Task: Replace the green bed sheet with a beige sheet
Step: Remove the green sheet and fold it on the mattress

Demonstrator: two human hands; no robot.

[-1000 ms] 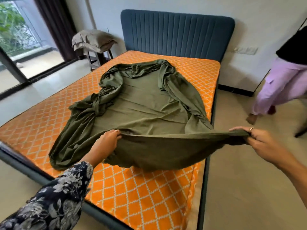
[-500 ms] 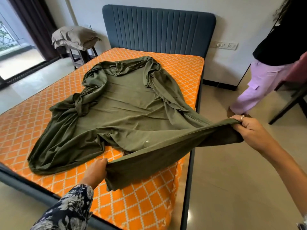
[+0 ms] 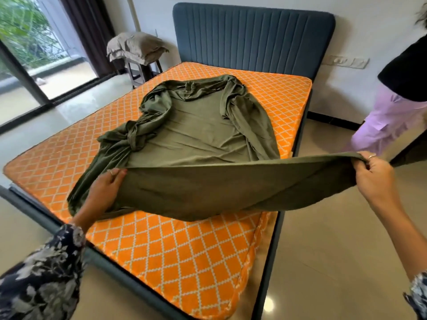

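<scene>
The green sheet lies bunched in the middle of the bare orange patterned mattress, its edges rolled inward. I hold its near edge stretched and raised above the mattress. My left hand grips that edge over the mattress. My right hand pinches the other end out past the bed's right side, over the floor. Beige folded bedding lies piled on a stool by the head of the bed, at the back left.
A blue padded headboard stands against the wall. Another person in lilac trousers stands on the floor right of the bed. A glass door with a dark curtain is at the far left. Tiled floor surrounds the bed.
My left hand rose from near the mattress foot and carried the sheet edge up and forward. The right hand stayed out to the right, so the edge is stretched level again.
</scene>
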